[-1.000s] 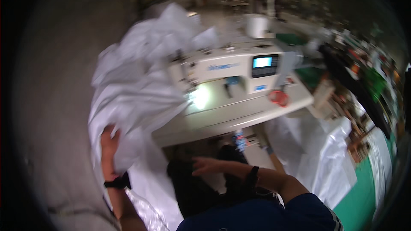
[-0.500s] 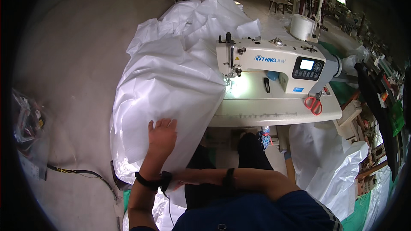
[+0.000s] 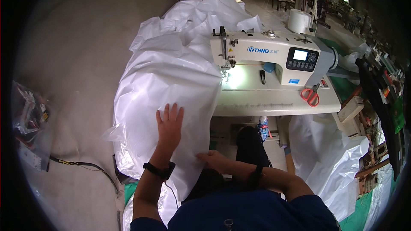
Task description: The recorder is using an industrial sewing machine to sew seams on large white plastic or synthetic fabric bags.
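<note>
A glossy white plastic-like sheet (image 3: 169, 77) drapes at left, its right side by the lit needle end of a cream sewing machine (image 3: 257, 51). The left hand (image 3: 169, 130) presses flat, fingers apart, perhaps smoothing it. The right hand (image 3: 215, 161) meets its near right edge, perhaps steadying it; finger closure is unclear. Red-handled scissors (image 3: 310, 96) lie farther right on the pale tabletop (image 3: 239, 110), seemingly for easy reach.
</note>
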A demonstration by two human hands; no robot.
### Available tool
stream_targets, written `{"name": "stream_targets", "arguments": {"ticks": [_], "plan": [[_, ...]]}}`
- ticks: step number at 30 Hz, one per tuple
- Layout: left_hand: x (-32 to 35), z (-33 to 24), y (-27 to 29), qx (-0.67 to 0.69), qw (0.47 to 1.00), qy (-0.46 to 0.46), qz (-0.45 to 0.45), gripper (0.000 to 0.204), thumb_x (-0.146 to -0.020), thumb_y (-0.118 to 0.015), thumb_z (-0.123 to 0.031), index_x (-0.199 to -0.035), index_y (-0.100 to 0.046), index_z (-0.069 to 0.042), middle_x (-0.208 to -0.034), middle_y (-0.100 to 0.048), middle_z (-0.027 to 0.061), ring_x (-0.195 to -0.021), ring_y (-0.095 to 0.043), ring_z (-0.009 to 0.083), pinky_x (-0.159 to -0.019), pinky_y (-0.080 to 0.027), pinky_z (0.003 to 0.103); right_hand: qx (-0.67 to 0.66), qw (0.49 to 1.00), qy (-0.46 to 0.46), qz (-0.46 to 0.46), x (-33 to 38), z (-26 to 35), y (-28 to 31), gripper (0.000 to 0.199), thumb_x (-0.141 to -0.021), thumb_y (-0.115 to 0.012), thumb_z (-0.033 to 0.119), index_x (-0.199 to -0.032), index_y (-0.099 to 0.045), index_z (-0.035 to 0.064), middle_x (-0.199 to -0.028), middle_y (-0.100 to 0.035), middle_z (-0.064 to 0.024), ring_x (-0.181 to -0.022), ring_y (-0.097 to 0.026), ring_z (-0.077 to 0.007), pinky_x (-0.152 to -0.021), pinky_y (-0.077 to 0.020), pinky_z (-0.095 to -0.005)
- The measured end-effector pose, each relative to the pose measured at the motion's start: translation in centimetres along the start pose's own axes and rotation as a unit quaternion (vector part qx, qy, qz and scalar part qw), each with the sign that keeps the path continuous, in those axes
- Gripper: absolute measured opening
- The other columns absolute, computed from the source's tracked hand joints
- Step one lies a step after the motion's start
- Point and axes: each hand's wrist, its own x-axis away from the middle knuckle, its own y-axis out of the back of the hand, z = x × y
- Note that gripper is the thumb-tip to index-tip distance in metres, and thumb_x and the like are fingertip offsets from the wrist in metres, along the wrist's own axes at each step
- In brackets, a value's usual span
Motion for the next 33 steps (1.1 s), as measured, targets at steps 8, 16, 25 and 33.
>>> {"name": "stream_targets", "arguments": {"ticks": [8, 16, 25, 33], "plan": [[2.4, 4.4, 6.0, 0.019, 0.992, 0.046, -0.112, 0.035, -0.073, -0.052, -0.001, -0.106, -0.062, -0.004, -0.108, -0.06, 0.0112, -0.099, -0.057, 0.0271, -0.093, -0.042, 0.044, -0.047, 0.998, -0.031, 0.007, 2.2, -1.5, 2.2, 0.035, -0.09, -0.055, 0.019, -0.115, -0.052, -0.0042, -0.109, -0.059, -0.0142, -0.097, -0.061, -0.0274, -0.084, -0.0518, -0.0425], [8.2, -4.2, 8.5, 0.195, 0.935, -0.14, 0.262, 0.009, -0.071, -0.05, -0.001, -0.073, -0.056, -0.007, -0.074, -0.059, 0.012, -0.072, -0.06, 0.0319, -0.065, -0.049, 0.041, -0.044, 0.999, 0.002, -0.015, 2.5, -1.9, 2.7, 0.032, -0.089, -0.054, 0.021, -0.11, -0.055, -0.0035, -0.098, -0.062, -0.0142, -0.085, -0.064, -0.026, -0.076, -0.0546, -0.0396], [9.2, -2.2, 9.6, 0.222, 0.969, 0.011, 0.107, 0.003, -0.074, -0.057, -0.007, -0.072, -0.056, -0.006, -0.073, -0.056, 0.0106, -0.072, -0.058, 0.0291, -0.062, -0.048, 0.039, 0.418, 0.844, 0.245, -0.231, 5.0, 2.1, 1.1, 0.038, -0.088, -0.055, 0.026, -0.104, -0.05, -0.008, -0.087, -0.062, -0.0192, -0.073, -0.066, -0.0258, -0.056, -0.0533, -0.0369], [8.1, -1.6, 11.2, 0.23, 0.973, -0.03, 0.012, 0.004, -0.069, -0.059, -0.002, -0.069, -0.056, -0.004, -0.077, -0.056, 0.0088, -0.073, -0.057, 0.0269, -0.064, -0.049, 0.037, -0.053, 0.996, 0.035, -0.07, -1.3, 3.8, -0.4, 0.025, -0.085, -0.059, 0.023, -0.104, -0.058, 0.0072, -0.081, -0.055, -0.0018, -0.063, -0.056, -0.0136, -0.05, -0.0422, -0.0255]]}}
